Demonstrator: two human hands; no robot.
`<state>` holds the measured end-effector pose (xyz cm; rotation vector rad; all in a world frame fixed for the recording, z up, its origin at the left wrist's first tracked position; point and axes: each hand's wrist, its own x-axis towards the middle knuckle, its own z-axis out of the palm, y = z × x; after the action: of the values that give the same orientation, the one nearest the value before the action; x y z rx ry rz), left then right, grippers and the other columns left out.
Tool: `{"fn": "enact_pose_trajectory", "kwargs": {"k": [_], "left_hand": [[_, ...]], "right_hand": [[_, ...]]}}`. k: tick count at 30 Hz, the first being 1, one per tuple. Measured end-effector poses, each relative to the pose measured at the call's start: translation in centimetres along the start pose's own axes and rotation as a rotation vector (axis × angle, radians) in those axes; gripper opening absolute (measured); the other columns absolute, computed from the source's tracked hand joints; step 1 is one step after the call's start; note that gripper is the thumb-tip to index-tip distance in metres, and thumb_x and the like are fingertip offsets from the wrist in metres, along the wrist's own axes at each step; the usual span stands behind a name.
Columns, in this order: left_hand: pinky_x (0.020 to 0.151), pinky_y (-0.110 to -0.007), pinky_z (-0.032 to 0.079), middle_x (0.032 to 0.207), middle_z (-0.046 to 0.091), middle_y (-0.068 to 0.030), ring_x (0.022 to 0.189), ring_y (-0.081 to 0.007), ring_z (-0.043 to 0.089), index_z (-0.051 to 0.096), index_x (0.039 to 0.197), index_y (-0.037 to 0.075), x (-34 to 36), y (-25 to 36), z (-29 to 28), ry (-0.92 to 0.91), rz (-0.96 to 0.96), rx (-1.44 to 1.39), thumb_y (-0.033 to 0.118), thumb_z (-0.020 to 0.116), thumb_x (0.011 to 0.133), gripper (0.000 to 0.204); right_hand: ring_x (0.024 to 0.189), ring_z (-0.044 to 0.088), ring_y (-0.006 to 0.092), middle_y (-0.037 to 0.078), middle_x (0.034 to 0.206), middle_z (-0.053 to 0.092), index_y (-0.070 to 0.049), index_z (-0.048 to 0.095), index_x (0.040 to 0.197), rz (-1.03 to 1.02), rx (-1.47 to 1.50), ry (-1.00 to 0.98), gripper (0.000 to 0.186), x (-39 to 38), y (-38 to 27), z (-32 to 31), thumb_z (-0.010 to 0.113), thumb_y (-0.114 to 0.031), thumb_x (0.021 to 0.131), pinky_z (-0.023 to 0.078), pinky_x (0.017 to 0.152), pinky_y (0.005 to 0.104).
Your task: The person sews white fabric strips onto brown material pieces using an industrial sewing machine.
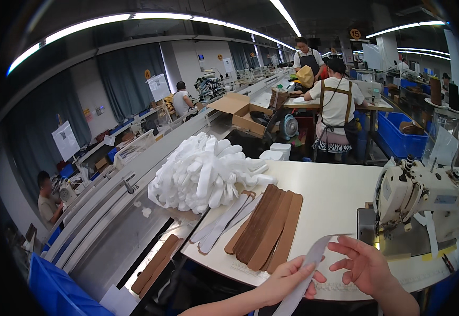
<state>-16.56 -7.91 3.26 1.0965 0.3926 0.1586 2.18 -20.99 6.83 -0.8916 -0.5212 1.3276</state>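
My left hand (pixel 291 277) is closed around a long pale grey fabric strip (pixel 316 252), holding it up above the table's near edge. The strip's upper end bends over toward my right hand (pixel 364 267), whose fingers are apart; I cannot tell whether a fingertip touches it. Beyond my left hand lies a fanned stack of brown strips (pixel 271 224) on the white table (pixel 340 192). Left of the stack are a few loose grey strips (pixel 223 225) with brown edges showing. A big heap of white strips (pixel 203 171) rises behind them.
A sewing machine (pixel 424 192) stands on the table at the right. Brown strips (pixel 155 266) lie on the lower surface at left, near a blue crate (pixel 63 289). Farther off are an open cardboard box (pixel 248 120), a blue bin (pixel 398 136) and a seated person (pixel 337 102).
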Motion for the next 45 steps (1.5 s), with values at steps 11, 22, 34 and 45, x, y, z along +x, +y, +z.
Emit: {"fn": "enact_pose_trajectory", "kwargs": {"k": [11,22,34,45], "left_hand": [[0.049,-0.028,0.052,0.086,0.066,-0.0056,0.061,-0.0127,0.061,0.061,0.109,0.005,0.1,11.5,-20.2,0.592,0.034,0.381,0.027,0.063,0.097,0.025],[0.072,-0.038,0.055,0.091,0.072,-0.0143,0.080,-0.0272,0.069,0.069,0.109,0.000,3.4,8.0,-25.4,0.850,0.096,1.292,0.033,0.073,0.080,0.044],[0.083,-0.044,0.052,0.096,0.071,-0.0199,0.094,-0.0361,0.067,0.068,0.112,0.003,4.5,7.4,-21.5,0.992,0.126,1.627,0.027,0.071,0.083,0.038],[0.081,-0.033,0.053,0.101,0.072,-0.0167,0.091,-0.0254,0.070,0.065,0.119,0.001,6.2,6.1,-26.4,0.898,0.499,0.880,0.007,0.066,0.085,0.034]], "right_hand": [[0.080,0.066,0.0137,0.014,0.105,0.069,0.004,0.063,0.115,-0.086,-0.632,0.120,0.022,-1.0,6.4,-6.8,0.052,-0.006,0.098,0.055,0.060,0.0248],[0.073,0.067,0.0100,0.010,0.091,0.073,0.001,0.068,0.108,-0.125,-0.738,0.169,0.019,-1.8,6.4,-5.7,0.059,-0.009,0.095,0.054,0.063,0.0227],[0.074,0.062,0.0086,0.005,0.088,0.071,0.001,0.066,0.113,-0.305,-0.813,0.095,0.021,-2.2,7.2,-6.2,0.057,-0.011,0.098,0.050,0.066,0.0228],[0.074,0.063,0.0096,0.006,0.087,0.071,0.001,0.066,0.112,-0.317,-0.837,0.084,0.020,-2.3,7.0,-5.6,0.057,-0.009,0.098,0.051,0.069,0.0234]]}}
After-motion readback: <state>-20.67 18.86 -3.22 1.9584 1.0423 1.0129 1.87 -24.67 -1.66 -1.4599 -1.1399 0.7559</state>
